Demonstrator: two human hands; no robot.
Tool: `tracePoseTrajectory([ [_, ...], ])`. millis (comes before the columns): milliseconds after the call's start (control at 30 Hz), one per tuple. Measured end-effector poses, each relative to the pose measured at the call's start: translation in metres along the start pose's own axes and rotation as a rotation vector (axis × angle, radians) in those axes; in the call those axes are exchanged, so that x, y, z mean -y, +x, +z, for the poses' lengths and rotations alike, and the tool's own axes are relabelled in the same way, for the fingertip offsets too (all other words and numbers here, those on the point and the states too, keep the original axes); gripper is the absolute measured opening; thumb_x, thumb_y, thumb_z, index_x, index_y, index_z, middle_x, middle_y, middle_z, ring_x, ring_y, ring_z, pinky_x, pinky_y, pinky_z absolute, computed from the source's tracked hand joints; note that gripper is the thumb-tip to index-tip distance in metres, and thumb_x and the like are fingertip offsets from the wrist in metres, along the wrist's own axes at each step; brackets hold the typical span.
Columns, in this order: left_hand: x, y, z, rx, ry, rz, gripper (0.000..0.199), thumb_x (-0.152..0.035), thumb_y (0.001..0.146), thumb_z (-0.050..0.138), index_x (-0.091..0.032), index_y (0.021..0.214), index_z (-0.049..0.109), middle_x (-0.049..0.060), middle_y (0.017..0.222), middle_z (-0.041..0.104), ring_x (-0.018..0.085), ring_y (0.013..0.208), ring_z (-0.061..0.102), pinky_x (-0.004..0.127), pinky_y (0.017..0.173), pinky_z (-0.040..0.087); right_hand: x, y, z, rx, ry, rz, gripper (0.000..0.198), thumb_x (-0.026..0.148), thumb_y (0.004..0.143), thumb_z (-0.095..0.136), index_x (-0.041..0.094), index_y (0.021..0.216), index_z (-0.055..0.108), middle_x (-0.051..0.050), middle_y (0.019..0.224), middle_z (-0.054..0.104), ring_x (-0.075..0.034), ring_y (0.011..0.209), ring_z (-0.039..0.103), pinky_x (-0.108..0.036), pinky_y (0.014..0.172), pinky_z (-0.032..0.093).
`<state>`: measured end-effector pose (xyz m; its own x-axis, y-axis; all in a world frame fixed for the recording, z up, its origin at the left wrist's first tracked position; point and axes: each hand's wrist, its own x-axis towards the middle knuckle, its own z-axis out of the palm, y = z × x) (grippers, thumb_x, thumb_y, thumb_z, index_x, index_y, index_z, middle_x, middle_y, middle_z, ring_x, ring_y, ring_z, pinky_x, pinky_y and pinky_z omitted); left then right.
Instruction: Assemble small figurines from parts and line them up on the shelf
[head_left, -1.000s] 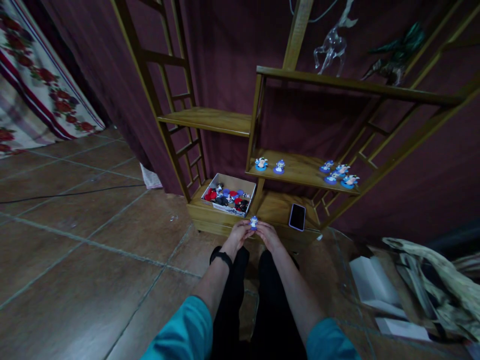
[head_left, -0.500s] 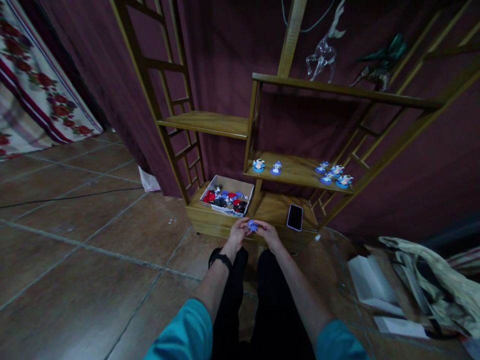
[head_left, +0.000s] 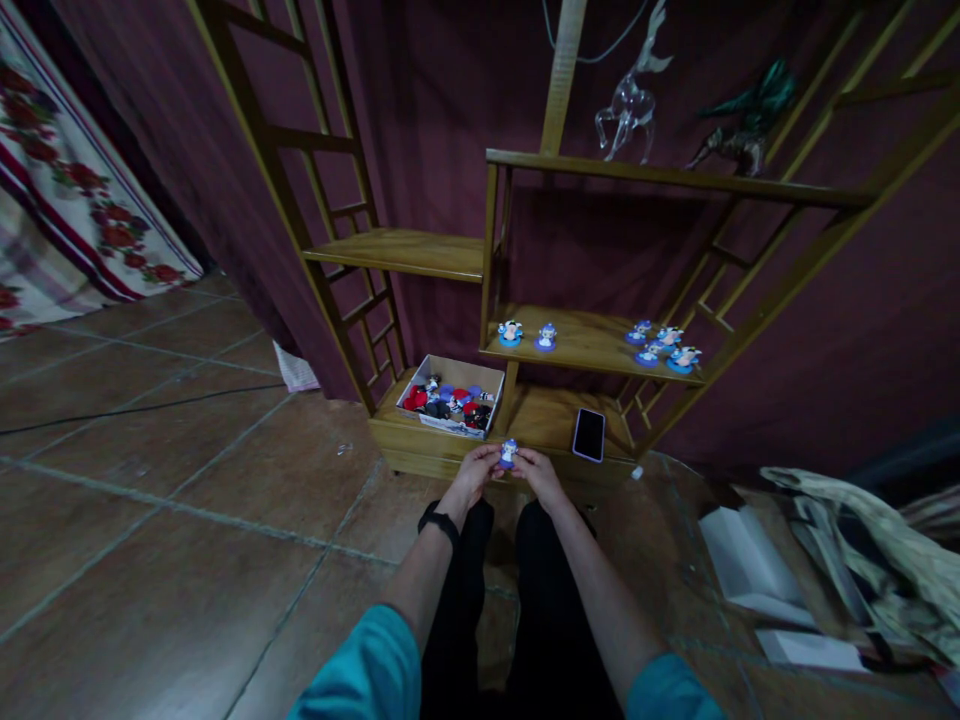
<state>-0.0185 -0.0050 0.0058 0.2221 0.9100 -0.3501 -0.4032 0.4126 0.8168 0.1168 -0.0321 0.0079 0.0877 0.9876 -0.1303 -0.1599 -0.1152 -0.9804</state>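
Observation:
Between my two hands is a small purple-and-white figurine [head_left: 509,453], held upright in front of the cabinet. The fingers of my left hand [head_left: 476,470] pinch it from the left. My right hand [head_left: 541,474] grips its other side. Just beyond them, a cardboard box [head_left: 491,408] on the low ledge holds a jumble of red, black, purple and white figurines. On the shelf above stand a blue-based figurine [head_left: 511,333] and a purple one [head_left: 547,337] at the left. Several more figurines [head_left: 649,353] cluster at that shelf's right end.
A phone [head_left: 589,435] lies on the low ledge at the right. A clear glass deer [head_left: 631,110] and a dark horse-like statue [head_left: 746,130] occupy the upper shelf. White boxes [head_left: 750,560] and a pale cloth bag [head_left: 832,510] rest on the floor at right. A cable [head_left: 150,408] crosses the tiles.
The figurine in my hands has been turned, so its white front now shows instead of mostly purple. The camera view has shifted slightly.

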Motion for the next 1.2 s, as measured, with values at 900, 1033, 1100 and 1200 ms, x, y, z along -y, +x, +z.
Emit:
tracePoseTrajectory([
  [900, 0.0037, 0.0074, -0.0038, 0.021, -0.016, 0.024, 0.008, -0.013, 0.065, 0.068, -0.01, 0.071, 0.063, 0.004, 0.062, 0.062, 0.008, 0.051, 0.055, 0.019, 0.051, 0.045, -0.0008, 0.0032, 0.005, 0.0, 0.176, 0.086, 0.033, 0.03, 0.052, 0.073, 0.016, 0.082, 0.069, -0.006, 0.083, 0.07, -0.016, 0.072, 0.064, -0.029, 0.07, 0.049],
  [1033, 0.0042, 0.0061, -0.0035, -0.004, -0.031, 0.05, 0.012, -0.011, 0.063, 0.068, -0.011, 0.074, 0.063, 0.004, 0.064, 0.063, 0.008, 0.053, 0.057, 0.018, 0.052, 0.045, -0.0018, 0.0036, 0.0067, -0.033, 0.162, 0.078, 0.034, 0.031, 0.052, 0.072, 0.019, 0.084, 0.068, -0.005, 0.086, 0.069, -0.016, 0.074, 0.063, -0.027, 0.067, 0.048],
  [1100, 0.004, 0.0059, -0.0034, -0.019, -0.038, 0.056, 0.017, -0.01, 0.063, 0.069, -0.012, 0.078, 0.063, 0.003, 0.065, 0.063, 0.009, 0.053, 0.057, 0.019, 0.052, 0.046, -0.0031, 0.0045, 0.0071, -0.043, 0.151, 0.083, 0.035, 0.031, 0.053, 0.071, 0.019, 0.086, 0.067, -0.005, 0.088, 0.069, -0.016, 0.075, 0.063, -0.026, 0.066, 0.048],
  [1200, 0.0028, 0.0058, -0.0034, -0.04, -0.036, 0.035, 0.022, -0.009, 0.061, 0.071, -0.012, 0.081, 0.063, 0.004, 0.066, 0.064, 0.009, 0.053, 0.058, 0.019, 0.053, 0.046, -0.0044, 0.006, 0.0068, -0.035, 0.146, 0.103, 0.035, 0.031, 0.053, 0.071, 0.019, 0.086, 0.067, -0.004, 0.09, 0.069, -0.016, 0.077, 0.062, -0.025, 0.066, 0.047],
])
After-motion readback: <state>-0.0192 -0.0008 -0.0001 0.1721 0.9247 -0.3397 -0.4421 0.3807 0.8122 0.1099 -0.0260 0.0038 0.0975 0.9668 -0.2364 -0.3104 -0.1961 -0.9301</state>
